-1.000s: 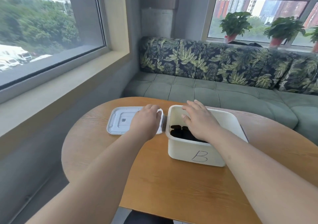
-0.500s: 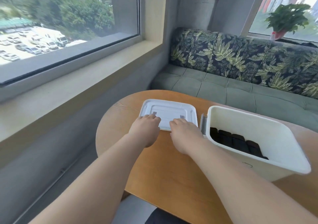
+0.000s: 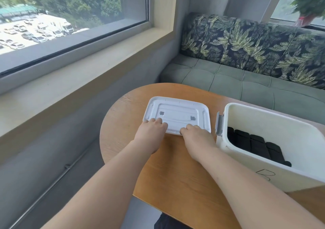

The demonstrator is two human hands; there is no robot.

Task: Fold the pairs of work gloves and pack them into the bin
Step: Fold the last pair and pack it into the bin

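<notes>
1. We reckon the packing's done: folded gloves sit in a row inside the bin, at the right edge of the worktop.
2. Left grip and right grip both curl fingers over the near edge of the lid. Closing up looks like all that's left.

Round wooden table beside a green sofa (leaf-print back cushions), potted plant behind it.
</notes>
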